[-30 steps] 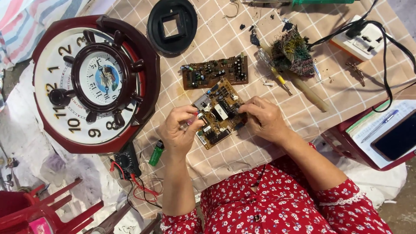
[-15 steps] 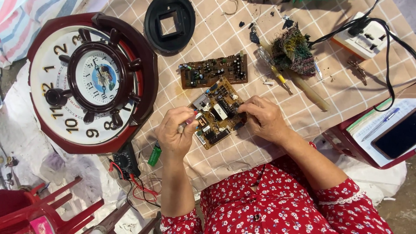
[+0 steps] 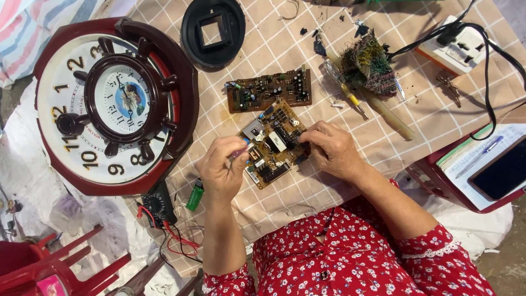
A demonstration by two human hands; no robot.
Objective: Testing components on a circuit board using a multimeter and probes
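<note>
A tan circuit board lies tilted on the checked tablecloth in front of me. My left hand grips a small thin tool with a purple handle at the board's left edge. My right hand rests on the board's right side, its fingertips pinching the edge there. A second, darker brown circuit board lies just beyond the first.
A large dark-red wall clock fills the left. A black round cover, a screwdriver, a wooden stick, a mesh bundle, a white power strip, a notebook with a phone, a green lighter and a multimeter surround me.
My left hand has shifted slightly and the small tool now sits at the board's left edge. My right hand stays on the board's right side.
</note>
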